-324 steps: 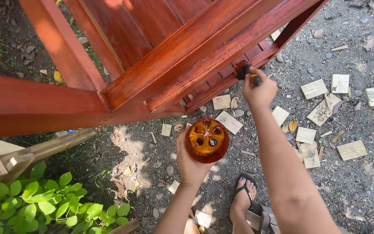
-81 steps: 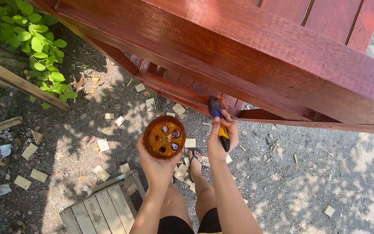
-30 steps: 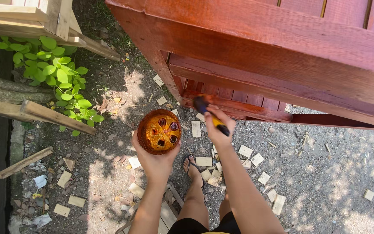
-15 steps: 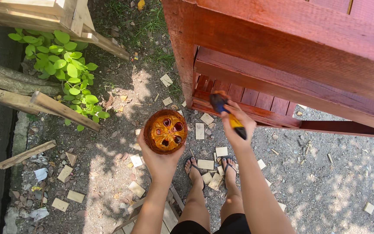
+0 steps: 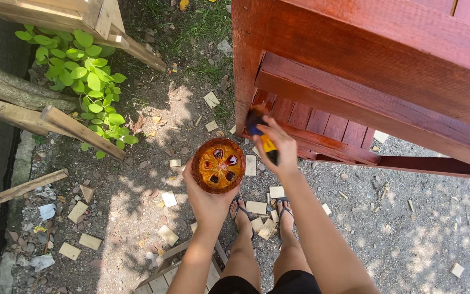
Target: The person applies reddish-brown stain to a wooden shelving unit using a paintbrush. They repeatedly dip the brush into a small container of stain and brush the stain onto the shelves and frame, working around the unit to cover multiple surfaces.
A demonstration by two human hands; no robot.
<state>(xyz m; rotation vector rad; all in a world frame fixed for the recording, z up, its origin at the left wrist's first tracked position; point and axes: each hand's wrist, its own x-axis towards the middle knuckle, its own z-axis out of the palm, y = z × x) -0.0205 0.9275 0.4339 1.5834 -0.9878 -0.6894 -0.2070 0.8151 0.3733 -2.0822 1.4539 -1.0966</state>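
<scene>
1. the left hand [image 5: 209, 198] cups a round stain-smeared container of orange-brown liquid [image 5: 218, 165] from below; palm and fingers are wrapped around its underside, so the base of the container is hidden, and only its open top with a few dark patches in the liquid shows.
2. the right hand [image 5: 279, 148] is clenched around a paintbrush with a yellow and blue handle [image 5: 262, 136]; the fingers cover most of the handle, and the dark bristle end sits against the lower part of the leg of the red-stained wooden structure [image 5: 365, 65].
3. whether the bristles actually touch the wood cannot be told, since the tip merges with shadow there.
4. the container is held just left of the brush hand, above the person's feet in dark flip-flops [image 5: 262, 215], near the structure's corner leg.
5. the red structure is cut off by the top and right edges, so its whole shape cannot be made out; slats show beneath its upper rail.
6. pale wood offcuts [image 5: 168, 198] lie scattered on the gravelly ground, some part hidden under the feet.
7. a leafy green plant [image 5: 82, 71] grows at the upper left, beside unpainted wooden beams [image 5: 77, 128] that run out of view.
8. a slatted pale wooden piece [image 5: 164, 277] at the bottom is half hidden by the left forearm.
</scene>
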